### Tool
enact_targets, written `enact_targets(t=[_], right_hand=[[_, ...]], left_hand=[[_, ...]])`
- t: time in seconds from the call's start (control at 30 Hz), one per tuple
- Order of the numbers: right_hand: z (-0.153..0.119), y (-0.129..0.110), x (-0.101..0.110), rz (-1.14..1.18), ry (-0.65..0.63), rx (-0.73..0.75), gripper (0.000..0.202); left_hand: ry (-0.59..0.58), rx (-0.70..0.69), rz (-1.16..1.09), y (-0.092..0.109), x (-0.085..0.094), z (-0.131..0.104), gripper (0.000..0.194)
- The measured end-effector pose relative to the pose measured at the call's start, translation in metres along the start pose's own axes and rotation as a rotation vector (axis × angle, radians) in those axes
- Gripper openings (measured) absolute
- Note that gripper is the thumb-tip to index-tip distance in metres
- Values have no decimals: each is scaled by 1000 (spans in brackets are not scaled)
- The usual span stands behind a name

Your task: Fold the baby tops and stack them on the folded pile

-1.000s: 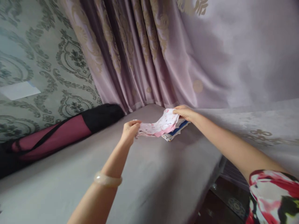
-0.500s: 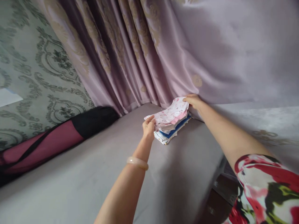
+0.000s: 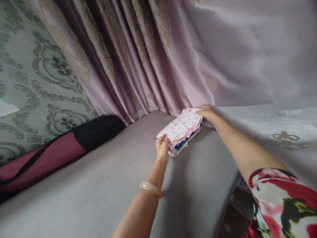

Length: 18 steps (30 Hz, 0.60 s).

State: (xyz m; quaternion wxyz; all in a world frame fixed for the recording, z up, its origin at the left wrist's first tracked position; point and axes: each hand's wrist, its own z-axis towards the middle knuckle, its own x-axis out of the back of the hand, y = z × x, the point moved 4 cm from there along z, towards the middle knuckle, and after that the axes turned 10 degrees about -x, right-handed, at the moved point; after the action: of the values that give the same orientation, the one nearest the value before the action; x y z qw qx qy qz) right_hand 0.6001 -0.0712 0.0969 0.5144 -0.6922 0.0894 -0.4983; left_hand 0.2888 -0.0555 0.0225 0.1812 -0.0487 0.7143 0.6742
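Note:
A folded white cloth garment with a small pink-and-red print lies on top of a stack of folded clothes, whose pink, blue and white edges show below it. My left hand grips the garment's near left corner, fingers on top and the thumb side partly hidden. At the far right corner, my right hand pinches the same garment; its fingertips are partly behind the cloth. A pale bangle circles my left wrist.
The stack rests on a grey covered surface, perhaps a bed, near its far corner. Behind hangs a mauve curtain with gold patterns. A long maroon-and-black bag lies along the patterned wall. Dark items sit below the right edge.
The printed garment has come down from a raised, sagging position to lie flatter on the stack. My left hand has moved slightly lower and to the right; the right hand slightly lower.

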Motion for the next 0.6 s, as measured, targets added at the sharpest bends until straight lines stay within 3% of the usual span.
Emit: enact_targets(t=[0.13, 0.27, 0.37, 0.5, 0.6], right_hand=[[-2, 21, -6, -306, 19, -73, 35], [-21, 10, -7, -577, 89, -119, 36], [-44, -19, -16, -758, 175, 33, 36], [-71, -44, -50, -760, 43, 308, 44], [-79, -36, -71, -743, -33, 246, 58]], left_hand=[[-11, 38, -28, -8, 5, -6, 55], [-37, 45, -31, -9, 8, -10, 54], [-43, 34, -31, -12, 10, -15, 54], [-72, 34, -38, -14, 12, -26, 54], [-142, 54, -9, -10, 19, -37, 54]])
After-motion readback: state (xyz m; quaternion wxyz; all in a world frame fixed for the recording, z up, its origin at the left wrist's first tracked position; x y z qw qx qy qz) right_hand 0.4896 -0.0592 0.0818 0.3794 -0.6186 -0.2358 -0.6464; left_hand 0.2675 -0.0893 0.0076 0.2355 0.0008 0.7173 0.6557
